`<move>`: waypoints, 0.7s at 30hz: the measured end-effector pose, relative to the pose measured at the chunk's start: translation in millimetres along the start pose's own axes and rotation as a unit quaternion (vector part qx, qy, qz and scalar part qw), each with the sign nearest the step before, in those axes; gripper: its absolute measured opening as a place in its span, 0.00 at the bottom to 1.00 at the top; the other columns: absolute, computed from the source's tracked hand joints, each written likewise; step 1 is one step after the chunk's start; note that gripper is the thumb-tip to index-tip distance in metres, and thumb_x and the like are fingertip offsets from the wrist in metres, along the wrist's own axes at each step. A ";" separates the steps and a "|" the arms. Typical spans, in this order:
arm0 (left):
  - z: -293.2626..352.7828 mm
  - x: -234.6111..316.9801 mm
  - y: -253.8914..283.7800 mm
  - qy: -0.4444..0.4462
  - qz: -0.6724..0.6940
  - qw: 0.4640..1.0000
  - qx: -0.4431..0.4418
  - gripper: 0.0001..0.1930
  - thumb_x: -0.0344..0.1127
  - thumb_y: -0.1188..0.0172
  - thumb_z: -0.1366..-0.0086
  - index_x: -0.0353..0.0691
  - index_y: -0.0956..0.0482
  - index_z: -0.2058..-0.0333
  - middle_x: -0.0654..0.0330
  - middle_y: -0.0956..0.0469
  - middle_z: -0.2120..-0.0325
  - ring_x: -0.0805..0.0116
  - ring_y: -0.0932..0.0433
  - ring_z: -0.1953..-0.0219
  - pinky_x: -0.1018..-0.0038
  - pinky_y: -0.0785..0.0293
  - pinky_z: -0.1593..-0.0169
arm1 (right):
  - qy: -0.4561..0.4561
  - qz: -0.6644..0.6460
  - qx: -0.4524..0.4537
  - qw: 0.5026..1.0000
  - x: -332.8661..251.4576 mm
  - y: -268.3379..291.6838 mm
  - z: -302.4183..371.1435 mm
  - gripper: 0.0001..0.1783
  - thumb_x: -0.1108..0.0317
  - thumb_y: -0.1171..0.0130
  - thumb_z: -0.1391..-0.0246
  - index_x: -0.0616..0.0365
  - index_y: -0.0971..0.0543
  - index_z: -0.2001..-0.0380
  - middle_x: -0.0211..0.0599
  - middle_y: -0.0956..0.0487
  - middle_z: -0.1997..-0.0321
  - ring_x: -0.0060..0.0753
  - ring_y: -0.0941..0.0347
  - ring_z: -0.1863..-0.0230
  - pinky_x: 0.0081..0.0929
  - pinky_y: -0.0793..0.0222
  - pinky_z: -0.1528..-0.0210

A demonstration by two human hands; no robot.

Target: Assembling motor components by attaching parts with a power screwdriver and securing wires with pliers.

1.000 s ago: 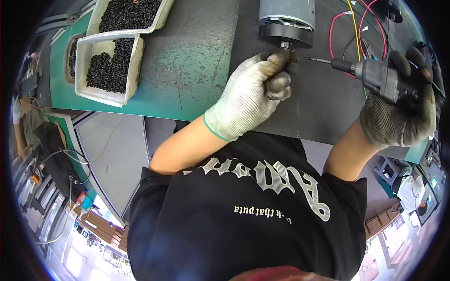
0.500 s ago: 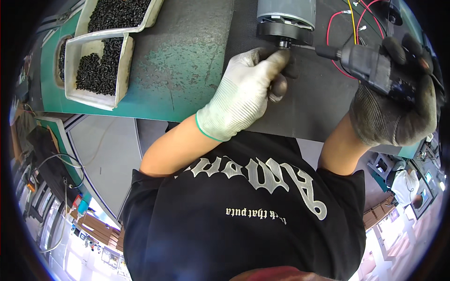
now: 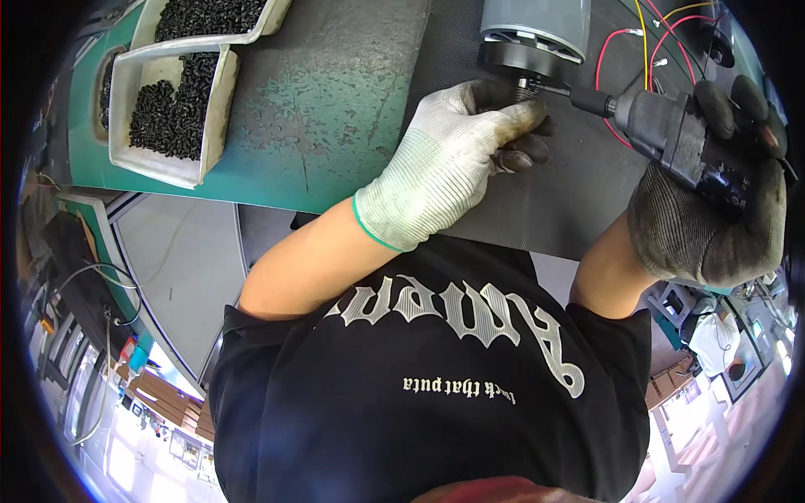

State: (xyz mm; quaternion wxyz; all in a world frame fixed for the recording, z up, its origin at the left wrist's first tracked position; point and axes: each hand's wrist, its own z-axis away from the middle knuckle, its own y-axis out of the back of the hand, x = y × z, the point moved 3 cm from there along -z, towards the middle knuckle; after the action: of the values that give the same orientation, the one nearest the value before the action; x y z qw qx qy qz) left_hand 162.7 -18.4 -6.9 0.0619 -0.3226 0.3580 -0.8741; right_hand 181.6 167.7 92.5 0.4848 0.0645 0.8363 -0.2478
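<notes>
A grey cylindrical motor (image 3: 537, 18) with a black end ring (image 3: 528, 59) lies at the top, its short shaft (image 3: 526, 87) pointing toward me. My left hand (image 3: 457, 147), in a pale glove with dirty fingertips, is closed at the shaft, thumb and fingers pinching around its end. In my right hand (image 3: 713, 193), gloved in dark grey, is a dark power screwdriver (image 3: 667, 134), held sideways. Its thin bit (image 3: 553, 88) reaches left to the side of the shaft, just above my left thumb. What the bit tip meets is too small to make out.
Two white bins (image 3: 214, 126) of small black parts (image 3: 172, 109) stand at the left on a worn green bench (image 3: 310, 134). A black mat (image 3: 503, 197) lies under the motor. Red wires (image 3: 602, 63) and a yellow wire (image 3: 644, 42) run behind the screwdriver.
The motor and my left hand have shifted slightly right in the picture, while the bins sit slightly further left. The screwdriver tilts a little more, its bit still at the shaft.
</notes>
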 end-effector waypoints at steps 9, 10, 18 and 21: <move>-1.2 3.2 -4.0 0.001 -0.002 0.999 0.033 0.13 0.32 0.39 0.36 0.32 0.24 0.56 0.59 0.20 0.66 0.76 0.21 0.69 0.83 0.27 0.67 | 0.015 0.208 -0.037 0.977 -1.7 -18.1 6.6 0.19 0.70 0.53 0.45 0.79 0.26 0.58 0.66 0.28 0.51 0.56 0.33 0.47 0.51 0.35 0.45; -2.1 3.8 -4.1 0.000 -0.006 1.000 0.026 0.12 0.32 0.39 0.37 0.32 0.24 0.57 0.60 0.20 0.66 0.76 0.21 0.68 0.83 0.27 0.67 | 0.018 0.230 -0.040 0.972 1.4 -26.1 9.5 0.20 0.70 0.53 0.45 0.80 0.26 0.58 0.67 0.28 0.51 0.56 0.33 0.47 0.51 0.35 0.44; -0.2 1.2 2.9 -0.041 0.002 0.998 0.037 0.08 0.27 0.42 0.39 0.30 0.24 0.62 0.56 0.21 0.72 0.72 0.22 0.75 0.78 0.27 0.71 | 0.074 0.365 -0.050 0.927 -0.5 -35.3 8.0 0.21 0.70 0.56 0.42 0.83 0.28 0.55 0.74 0.30 0.49 0.64 0.33 0.43 0.57 0.35 0.40; 6.0 10.0 3.9 -0.057 -0.090 0.994 0.019 0.08 0.31 0.47 0.37 0.33 0.24 0.65 0.57 0.22 0.76 0.72 0.26 0.77 0.75 0.30 0.72 | 0.101 0.407 0.081 0.904 -8.3 -59.4 4.8 0.23 0.73 0.58 0.42 0.86 0.32 0.51 0.79 0.36 0.43 0.71 0.37 0.40 0.58 0.30 0.43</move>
State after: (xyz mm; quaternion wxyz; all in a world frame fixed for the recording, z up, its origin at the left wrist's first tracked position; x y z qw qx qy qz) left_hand 158.0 -28.1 -1.2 0.0092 -0.4020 0.3066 -0.8627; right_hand 168.9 114.9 118.4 0.4498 0.4635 0.7584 -0.0880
